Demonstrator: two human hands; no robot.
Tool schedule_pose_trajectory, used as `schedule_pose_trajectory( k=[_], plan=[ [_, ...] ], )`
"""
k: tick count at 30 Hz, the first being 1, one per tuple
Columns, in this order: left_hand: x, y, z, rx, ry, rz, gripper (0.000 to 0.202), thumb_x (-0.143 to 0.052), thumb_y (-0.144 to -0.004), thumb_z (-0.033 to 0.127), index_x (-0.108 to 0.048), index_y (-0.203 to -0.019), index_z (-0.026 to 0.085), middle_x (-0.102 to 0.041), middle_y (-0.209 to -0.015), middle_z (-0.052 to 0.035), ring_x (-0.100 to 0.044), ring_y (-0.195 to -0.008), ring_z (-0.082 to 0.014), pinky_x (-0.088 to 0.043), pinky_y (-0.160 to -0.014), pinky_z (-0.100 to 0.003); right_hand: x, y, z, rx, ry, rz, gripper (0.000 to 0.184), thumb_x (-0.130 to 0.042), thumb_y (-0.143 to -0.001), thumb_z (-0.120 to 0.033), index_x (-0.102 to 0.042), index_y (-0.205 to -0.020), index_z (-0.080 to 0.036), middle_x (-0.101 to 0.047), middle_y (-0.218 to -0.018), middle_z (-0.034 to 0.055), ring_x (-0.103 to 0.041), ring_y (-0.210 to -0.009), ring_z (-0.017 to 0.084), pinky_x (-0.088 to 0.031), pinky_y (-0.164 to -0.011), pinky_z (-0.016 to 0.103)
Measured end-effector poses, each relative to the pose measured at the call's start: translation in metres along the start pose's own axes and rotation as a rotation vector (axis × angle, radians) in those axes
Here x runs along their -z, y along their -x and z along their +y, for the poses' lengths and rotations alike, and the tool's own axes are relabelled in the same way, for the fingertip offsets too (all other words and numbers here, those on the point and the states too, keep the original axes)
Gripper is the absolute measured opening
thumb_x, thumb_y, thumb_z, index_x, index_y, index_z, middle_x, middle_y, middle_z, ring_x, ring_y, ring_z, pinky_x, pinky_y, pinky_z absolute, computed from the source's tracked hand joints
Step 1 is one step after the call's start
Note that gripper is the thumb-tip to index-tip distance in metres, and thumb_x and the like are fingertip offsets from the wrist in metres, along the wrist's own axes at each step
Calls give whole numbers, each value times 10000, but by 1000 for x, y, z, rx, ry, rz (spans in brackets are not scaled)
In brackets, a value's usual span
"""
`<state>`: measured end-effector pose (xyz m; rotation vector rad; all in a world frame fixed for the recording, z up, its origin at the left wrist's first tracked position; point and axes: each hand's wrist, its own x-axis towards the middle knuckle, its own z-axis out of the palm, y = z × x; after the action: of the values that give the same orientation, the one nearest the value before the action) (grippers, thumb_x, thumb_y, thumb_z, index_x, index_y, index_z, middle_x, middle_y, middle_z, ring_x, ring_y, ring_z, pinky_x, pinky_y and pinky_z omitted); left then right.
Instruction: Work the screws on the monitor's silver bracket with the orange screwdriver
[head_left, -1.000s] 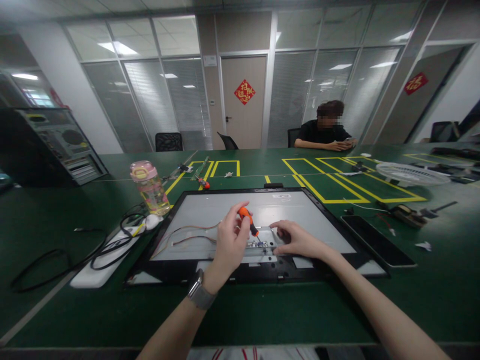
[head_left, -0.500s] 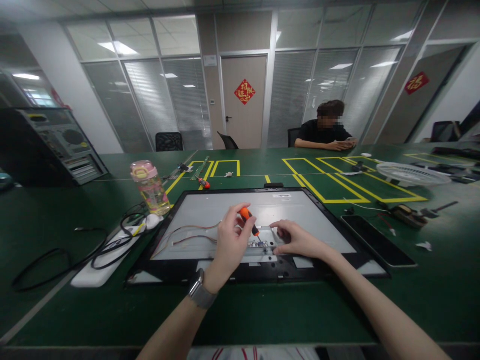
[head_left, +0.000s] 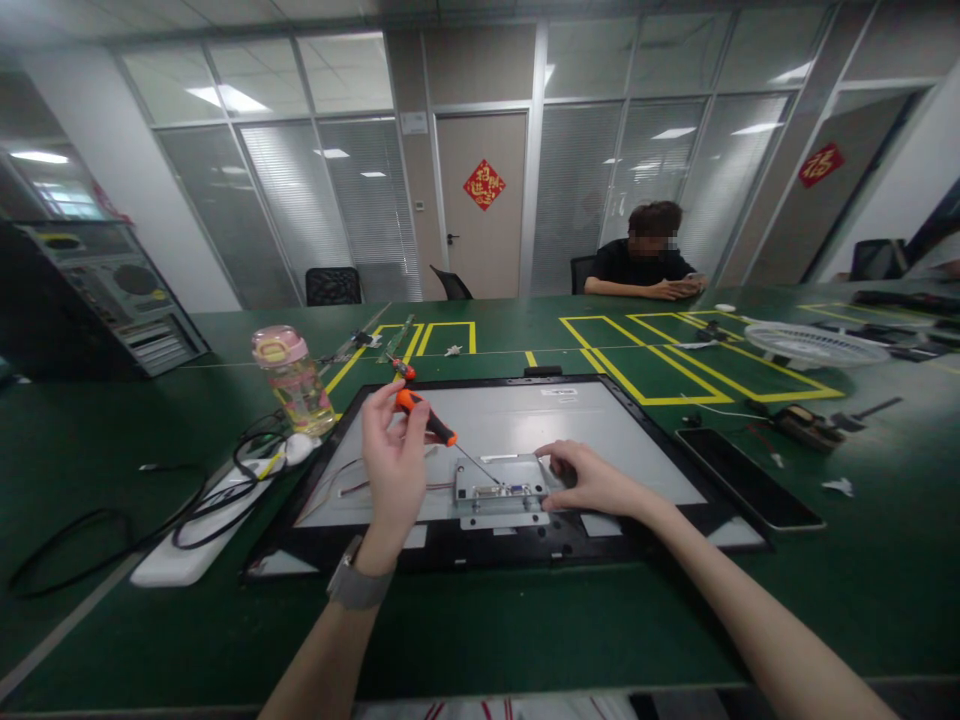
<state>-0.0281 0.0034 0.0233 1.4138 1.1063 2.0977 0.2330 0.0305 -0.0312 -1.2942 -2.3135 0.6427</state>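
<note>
A monitor panel (head_left: pixel 600 415) lies face down on the green table, its grey back up inside a black frame. A small metal bracket with ports (head_left: pixel 501 489) sits near its front edge. My left hand (head_left: pixel 394 465) is raised over the panel's left half, shut on an orange-handled screwdriver (head_left: pixel 427 418) whose thin shaft slants down toward the bracket. My right hand (head_left: pixel 592 480) rests on the panel with its fingers curled against the bracket's right end. Thin coloured wires (head_left: pixel 352 480) run across the panel's left side.
A pink-lidded bottle (head_left: pixel 292 380) stands left of the panel, beside black cables (head_left: pixel 202 500) on a white slab. A computer case (head_left: pixel 97 300) is far left. A phone (head_left: pixel 746 478), small tools and a fan grille (head_left: pixel 814 345) lie to the right. A person (head_left: pixel 649 262) sits across the table.
My left hand has lifted the screwdriver up and to the left, off the bracket, which now shows in full. My right hand has stayed at the bracket's right end.
</note>
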Motion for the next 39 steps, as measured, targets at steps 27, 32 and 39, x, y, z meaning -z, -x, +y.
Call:
schedule_pose_trajectory(
  k=[27, 32, 39],
  plan=[
    [15, 8, -25, 143, -176, -139, 402, -666, -803, 411, -564, -1124, 192, -516, -944, -13, -651, -661, -120, -593, -456, -214, 0, 0, 1, 13, -3, -15, 599, -800, -673, -421, -619, -1182, -163, -616, -889, 52, -565, -838, 237, -454, -765, 354],
    [17, 7, -27, 92, -209, -163, 389, -660, -815, 405, -575, -1132, 196, -544, -947, -22, -649, -693, -125, -594, -484, -204, 1, 0, 1, 10, -4, -18, 607, -805, -669, -417, -614, -1190, -171, -610, -888, 50, -558, -837, 235, -453, -755, 348],
    [17, 8, -24, 64, -190, -183, 381, -661, -819, 403, -576, -1128, 197, -548, -936, -15, -636, -694, -120, -596, -484, -206, 0, 0, 3, 11, -5, -10, 612, -807, -669, -408, -610, -1194, -164, -607, -886, 49, -556, -844, 236, -446, -776, 356]
  ],
)
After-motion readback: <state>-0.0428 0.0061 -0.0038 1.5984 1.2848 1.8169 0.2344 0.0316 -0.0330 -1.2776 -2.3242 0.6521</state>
